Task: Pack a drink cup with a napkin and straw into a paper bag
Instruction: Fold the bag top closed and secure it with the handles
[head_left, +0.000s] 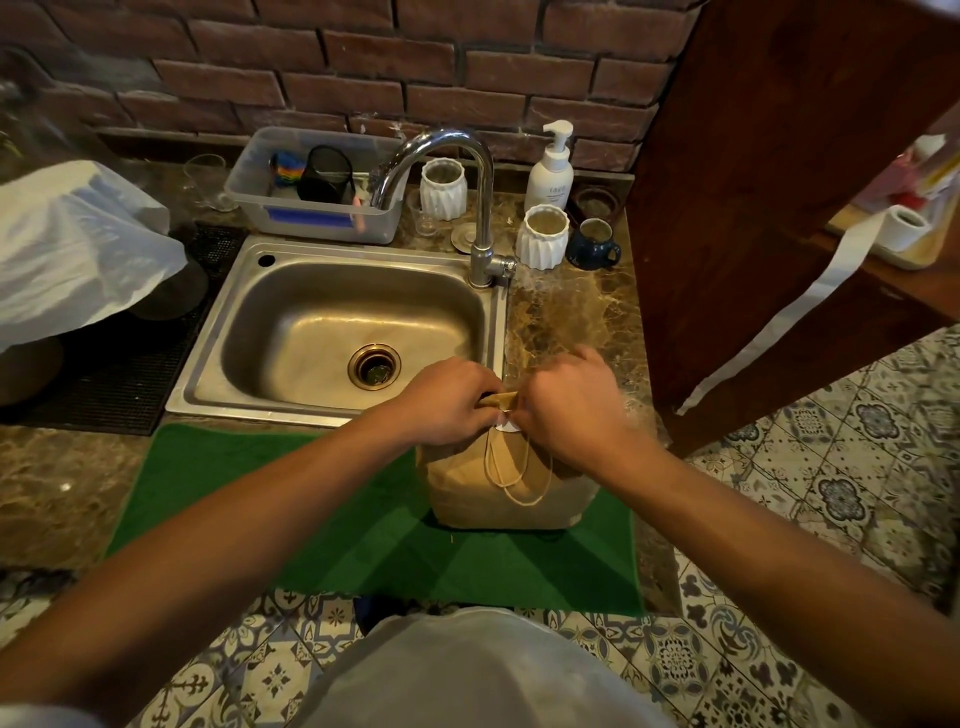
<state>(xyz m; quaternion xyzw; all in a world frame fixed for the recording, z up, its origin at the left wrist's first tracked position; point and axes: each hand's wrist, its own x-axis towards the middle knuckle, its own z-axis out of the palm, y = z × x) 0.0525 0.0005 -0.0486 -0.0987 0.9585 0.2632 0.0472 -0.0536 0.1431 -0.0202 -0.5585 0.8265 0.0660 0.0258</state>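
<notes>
Seen from above at a marble tabletop (566, 312): brown paper bag (511, 488) standing upright on a green mat (291, 519), just in front of the right edge of a steel sink (332, 332). Left hand (447, 402) and right hand (569, 408) both closed over the folded top of the bag, fingers pinching the paper from either side, knuckles nearly touching above it. Left grip curled tight on the fold; right grip likewise curled tight on the fold, thumb hidden. Small white patch (506, 427) showing just below the fold, between the hands; whether sticker or napkin, cannot tell. Twine handles (511, 475) hanging loose down the near face of the bag. Cup, napkin and straw out of sight, bag top closed. Behind the sink, a curved chrome tap (480, 208), a clear plastic bin (317, 187) holding a black mesh cup and coloured items, two white ribbed pots (543, 236), a dark blue mug (595, 244) and a white pump bottle (551, 169) against a brick wall (363, 57). White plastic bag (78, 249) at far left. Patterned floor tiles (857, 493) at right and below.
</notes>
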